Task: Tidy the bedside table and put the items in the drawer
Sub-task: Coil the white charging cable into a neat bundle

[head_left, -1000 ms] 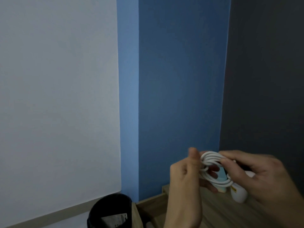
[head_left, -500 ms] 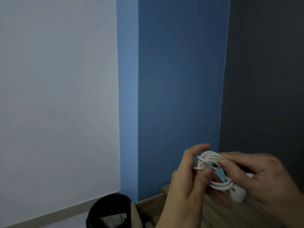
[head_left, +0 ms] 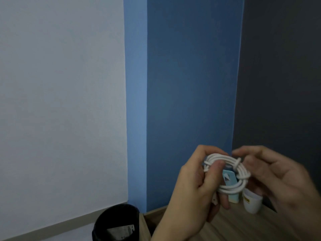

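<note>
A white cable (head_left: 227, 173) is wound into a coil and held up above the wooden bedside table (head_left: 243, 226). My left hand (head_left: 189, 197) grips the coil's left side, thumb across the front, and a plug end hangs below the fingers. My right hand (head_left: 281, 176) is blurred; its forefinger and thumb pinch the coil at its upper right, where a turn wraps around the bundle. Behind the coil a light blue item (head_left: 231, 181) stands on the table, partly hidden. A small white container (head_left: 251, 202) sits to its right. No drawer is in view.
A black bin (head_left: 116, 221) with paper inside stands on the floor left of the table. Blue wall rises behind the table, a white wall lies left and a dark panel right.
My left thumb has slid across the coil's front and grips more firmly. My right hand has drawn slightly to the right. The coil now shows wraps around its bundle.
</note>
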`<state>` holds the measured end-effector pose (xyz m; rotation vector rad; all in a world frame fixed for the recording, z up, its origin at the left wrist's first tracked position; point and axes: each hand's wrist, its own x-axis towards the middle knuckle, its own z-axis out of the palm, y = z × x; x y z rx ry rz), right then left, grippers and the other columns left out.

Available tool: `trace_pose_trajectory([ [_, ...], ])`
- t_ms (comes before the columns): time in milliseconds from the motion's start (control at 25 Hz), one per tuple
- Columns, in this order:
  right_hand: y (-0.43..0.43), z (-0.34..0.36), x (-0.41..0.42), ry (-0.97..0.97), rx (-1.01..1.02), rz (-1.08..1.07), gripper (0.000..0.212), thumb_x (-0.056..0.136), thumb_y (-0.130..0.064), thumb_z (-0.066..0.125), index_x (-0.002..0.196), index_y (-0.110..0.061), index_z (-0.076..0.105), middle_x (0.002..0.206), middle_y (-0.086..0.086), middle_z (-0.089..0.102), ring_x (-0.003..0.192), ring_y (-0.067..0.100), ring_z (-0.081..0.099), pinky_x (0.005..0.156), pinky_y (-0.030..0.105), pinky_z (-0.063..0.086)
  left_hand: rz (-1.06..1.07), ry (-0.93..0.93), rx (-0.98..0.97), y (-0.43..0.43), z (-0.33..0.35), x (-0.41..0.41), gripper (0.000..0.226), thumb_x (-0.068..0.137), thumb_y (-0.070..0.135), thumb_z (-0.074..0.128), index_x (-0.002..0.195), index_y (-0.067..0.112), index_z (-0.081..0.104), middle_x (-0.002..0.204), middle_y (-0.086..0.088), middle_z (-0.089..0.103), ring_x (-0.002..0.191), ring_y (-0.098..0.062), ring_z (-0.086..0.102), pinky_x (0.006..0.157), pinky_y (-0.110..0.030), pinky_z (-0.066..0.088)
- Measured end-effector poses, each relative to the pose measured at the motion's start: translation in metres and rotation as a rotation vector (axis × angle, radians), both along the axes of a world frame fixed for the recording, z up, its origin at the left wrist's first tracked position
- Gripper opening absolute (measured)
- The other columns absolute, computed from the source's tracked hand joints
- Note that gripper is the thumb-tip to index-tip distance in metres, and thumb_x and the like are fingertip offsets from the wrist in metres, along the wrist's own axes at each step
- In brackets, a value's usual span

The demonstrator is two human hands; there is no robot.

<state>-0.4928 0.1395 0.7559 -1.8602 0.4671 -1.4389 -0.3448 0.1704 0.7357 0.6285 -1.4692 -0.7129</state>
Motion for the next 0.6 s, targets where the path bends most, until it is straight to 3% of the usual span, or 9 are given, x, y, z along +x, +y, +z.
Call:
trace_pose_trajectory([
  [80,-0.001,0.000,-0.003,-0.039,0.121,0.085,0.070,0.036,-0.068,0.078,0.079,-0.013,0.074,0.061,0.013,0.065,0.054,0.020,0.053,0.046,0.015,0.043,0.030,0.031,-0.016,0.000,0.001,0.002,0.011,0.092,0.024,0.044,0.091,0.018,0.053,0.038,0.001,0.046,0.023,-0.007,0.029,0.030,-0.013,0.022],
  [200,0.001,0.003,-0.003,-0.041,0.148,0.063,0.071,0.030,-0.067,0.079,0.073,-0.011,0.075,0.056,0.010,0.065,0.046,0.010,0.054,0.044,0.011,0.044,0.043,0.055,-0.018,0.000,0.002,0.003,0.011,0.091,0.025,0.049,0.087,0.016,0.054,0.036,0.001,0.045,0.022,-0.006,0.030,0.030,-0.013,0.023],
  [400,0.000,0.010,-0.008,-0.004,0.054,-0.143,0.061,0.033,-0.083,0.064,0.066,-0.032,0.075,0.058,0.001,0.070,0.042,0.004,0.054,0.045,0.010,0.046,0.090,0.052,-0.005,0.000,0.002,0.003,0.013,0.091,0.022,0.051,0.081,0.013,0.054,0.036,-0.001,0.042,0.025,-0.004,0.033,0.031,-0.013,0.025],
  [600,-0.001,0.012,-0.013,0.027,0.045,-0.231,0.060,0.039,-0.087,0.057,0.069,-0.039,0.073,0.062,-0.005,0.071,0.051,0.009,0.059,0.047,0.009,0.047,0.103,-0.016,0.003,-0.003,-0.001,0.001,0.013,0.093,0.027,0.050,0.086,0.017,0.052,0.037,0.001,0.044,0.028,-0.016,0.030,0.032,-0.019,0.023],
])
